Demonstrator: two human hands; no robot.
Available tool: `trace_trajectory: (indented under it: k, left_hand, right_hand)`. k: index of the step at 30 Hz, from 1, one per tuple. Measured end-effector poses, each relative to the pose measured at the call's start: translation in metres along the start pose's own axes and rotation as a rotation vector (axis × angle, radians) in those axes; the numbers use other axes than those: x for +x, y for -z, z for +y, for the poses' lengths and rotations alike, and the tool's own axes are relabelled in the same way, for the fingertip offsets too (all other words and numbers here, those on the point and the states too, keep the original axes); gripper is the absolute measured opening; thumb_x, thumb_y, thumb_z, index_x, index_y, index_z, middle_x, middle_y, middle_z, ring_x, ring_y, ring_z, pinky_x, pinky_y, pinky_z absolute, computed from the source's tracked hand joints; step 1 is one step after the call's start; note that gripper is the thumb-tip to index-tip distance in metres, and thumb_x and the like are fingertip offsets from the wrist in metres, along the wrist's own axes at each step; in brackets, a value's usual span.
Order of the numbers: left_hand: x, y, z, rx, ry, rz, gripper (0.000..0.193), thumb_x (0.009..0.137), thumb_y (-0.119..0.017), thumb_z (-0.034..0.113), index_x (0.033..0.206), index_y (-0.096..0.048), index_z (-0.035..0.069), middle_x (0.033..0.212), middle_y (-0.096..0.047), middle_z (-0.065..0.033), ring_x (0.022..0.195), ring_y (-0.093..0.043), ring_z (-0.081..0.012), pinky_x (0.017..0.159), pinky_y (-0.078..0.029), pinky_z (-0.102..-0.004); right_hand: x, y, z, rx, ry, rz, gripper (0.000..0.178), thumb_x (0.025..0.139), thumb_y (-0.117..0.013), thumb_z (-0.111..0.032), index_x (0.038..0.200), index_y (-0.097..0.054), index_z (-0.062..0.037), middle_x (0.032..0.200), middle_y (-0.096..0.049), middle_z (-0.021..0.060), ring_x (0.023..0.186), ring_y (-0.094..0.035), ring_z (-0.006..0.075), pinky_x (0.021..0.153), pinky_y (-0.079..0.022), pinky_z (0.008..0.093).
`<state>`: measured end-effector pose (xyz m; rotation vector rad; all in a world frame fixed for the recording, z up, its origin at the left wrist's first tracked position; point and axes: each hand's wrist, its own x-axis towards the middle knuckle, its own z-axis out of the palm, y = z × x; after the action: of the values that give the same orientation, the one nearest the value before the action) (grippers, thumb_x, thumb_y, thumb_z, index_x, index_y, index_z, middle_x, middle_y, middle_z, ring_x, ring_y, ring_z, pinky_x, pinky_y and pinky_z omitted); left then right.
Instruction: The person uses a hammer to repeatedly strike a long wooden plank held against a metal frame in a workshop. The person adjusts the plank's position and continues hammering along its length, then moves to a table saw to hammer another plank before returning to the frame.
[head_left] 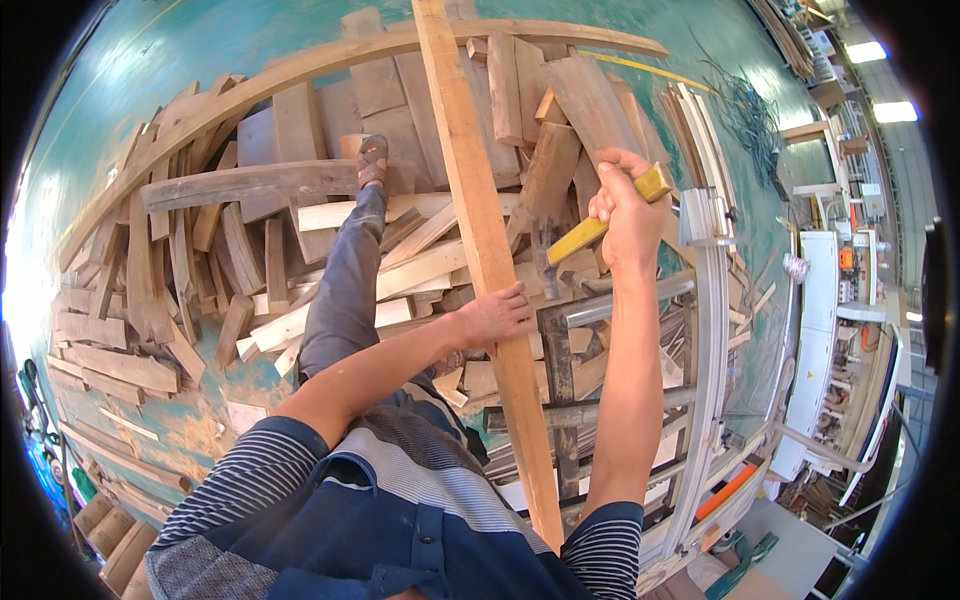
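Observation:
A long, light wooden beam (470, 170) runs from the top of the view down to beside my body. My left hand (497, 316) is wrapped over it at about mid-length, fingers on its right edge. My right hand (630, 210) grips the yellow handle of a hammer (590, 235), held up to the right of the beam. The hammer's dark head points down and left, apart from the beam. Below my right hand stands a metal frame with rollers (630, 300), and the beam's near part passes beside it.
Loose wood offcuts (240, 240) are heaped across the floor, with a long curved board (300, 72) over the far side. My foot (372, 160) rests among the pieces. A metal rail (705, 290) stands on the right, near a white machine (808, 340). Dark cables (745, 110) lie at the far right.

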<state>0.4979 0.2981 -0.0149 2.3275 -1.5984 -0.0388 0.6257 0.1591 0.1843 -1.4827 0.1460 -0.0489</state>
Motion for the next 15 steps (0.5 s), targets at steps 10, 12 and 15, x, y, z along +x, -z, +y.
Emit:
trace_trajectory:
  k: [10, 12, 15]
  left_hand:
    - [0.029, 0.003, -0.041, -0.033, -0.123, -0.154, 0.013, 0.077, -0.076, 0.022, 0.087, -0.073, 0.015, 0.098, -0.069, -0.0036, 0.109, -0.062, -0.0247, 0.092, -0.051, -0.0392]
    - [0.037, 0.02, -0.058, 0.091, -0.036, -0.249, 0.007, 0.08, -0.074, 0.021, 0.083, -0.079, 0.017, 0.101, -0.072, -0.0032, 0.111, -0.062, -0.0245, 0.089, -0.05, -0.0376]
    - [0.042, 0.052, -0.11, 0.201, -0.027, -0.401, 0.025, 0.066, -0.084, 0.033, 0.087, -0.082, 0.021, 0.105, -0.073, 0.0005, 0.114, -0.06, -0.0229, 0.091, -0.045, -0.0367]
  right_hand:
    - [0.045, -0.057, -0.02, 0.108, 0.039, 0.059, 0.012, 0.096, -0.065, -0.003, 0.107, -0.069, 0.0014, 0.063, -0.048, -0.0031, 0.05, -0.042, 0.0073, 0.051, -0.038, 0.0277]
    - [0.054, -0.064, -0.033, 0.101, 0.077, 0.087, 0.012, 0.096, -0.065, -0.004, 0.107, -0.068, 0.0011, 0.062, -0.046, -0.0031, 0.05, -0.041, 0.0075, 0.051, -0.038, 0.0281]
    - [0.072, -0.077, -0.052, 0.079, 0.119, 0.083, 0.013, 0.096, -0.064, -0.005, 0.107, -0.068, 0.0005, 0.061, -0.045, -0.0031, 0.05, -0.041, 0.0081, 0.053, -0.039, 0.0286]
